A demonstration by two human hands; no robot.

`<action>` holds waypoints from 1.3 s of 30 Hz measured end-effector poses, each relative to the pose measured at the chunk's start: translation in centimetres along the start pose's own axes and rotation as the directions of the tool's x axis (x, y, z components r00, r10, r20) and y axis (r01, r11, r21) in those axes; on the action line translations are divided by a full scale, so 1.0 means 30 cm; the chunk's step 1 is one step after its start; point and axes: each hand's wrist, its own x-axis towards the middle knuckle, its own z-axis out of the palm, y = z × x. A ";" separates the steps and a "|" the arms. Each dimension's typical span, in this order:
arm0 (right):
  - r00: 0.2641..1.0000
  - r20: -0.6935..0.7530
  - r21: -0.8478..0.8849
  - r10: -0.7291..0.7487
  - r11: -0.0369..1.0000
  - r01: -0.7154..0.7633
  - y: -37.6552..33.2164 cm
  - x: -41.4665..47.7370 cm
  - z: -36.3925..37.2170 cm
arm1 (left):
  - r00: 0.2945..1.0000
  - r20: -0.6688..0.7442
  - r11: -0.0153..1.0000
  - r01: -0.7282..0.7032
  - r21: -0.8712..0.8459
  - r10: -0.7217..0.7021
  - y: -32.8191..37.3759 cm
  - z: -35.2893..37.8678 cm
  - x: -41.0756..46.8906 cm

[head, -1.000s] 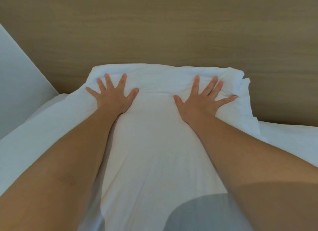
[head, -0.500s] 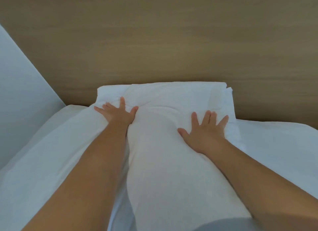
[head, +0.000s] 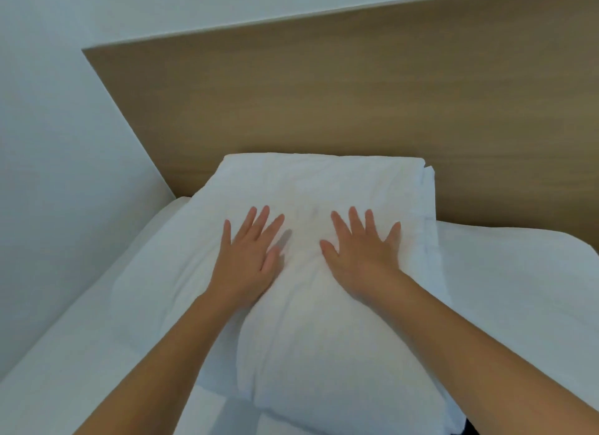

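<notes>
- The white pillow (head: 311, 298) lies on the bed, its far end against the wooden headboard (head: 324, 104), its length running toward the camera
- The left hand (head: 248, 256) lies flat on the pillow's upper left part, fingers straight and spread, gripping nothing
- The right hand (head: 363, 251) lies flat just beside it, on the upper right part, fingers likewise straight and spread
- The white sheet (head: 518, 288) covers the bed on both sides of the pillow
- A pale wall (head: 64, 142) stands left of the headboard
</notes>
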 end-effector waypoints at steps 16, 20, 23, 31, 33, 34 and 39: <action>0.979 -0.112 -0.202 -0.172 0.968 0.147 -0.030 -0.368 0.088 | 0.984 -0.080 0.987 0.158 0.010 -0.156 -0.040 0.087 -0.305; 0.976 -0.130 -0.172 -0.176 0.973 0.152 0.002 -0.428 0.092 | 0.870 -0.224 0.897 0.409 -0.170 -0.439 0.030 0.143 -0.361; 0.963 -0.239 -0.025 -0.128 0.992 0.126 0.052 -0.516 0.088 | 0.629 -0.248 0.639 0.527 -0.560 -0.737 0.157 0.210 -0.433; 0.949 -0.067 0.960 0.309 0.278 -0.023 0.223 -0.675 0.044 | 0.467 0.078 0.175 0.474 -0.863 -0.881 0.594 0.215 -0.337; 0.950 0.054 0.992 0.309 0.093 -0.086 0.259 -0.672 0.019 | 0.470 0.100 0.185 0.522 -0.832 -0.877 0.618 0.205 -0.265; 0.951 0.115 0.992 0.286 0.012 -0.123 0.268 -0.670 0.006 | 0.463 0.108 0.180 0.536 -0.825 -0.880 0.612 0.198 -0.243; 0.951 0.239 0.967 0.194 0.036 -0.251 0.276 -0.678 -0.014 | 0.445 0.015 0.187 0.407 -0.894 -0.895 0.598 0.271 -0.399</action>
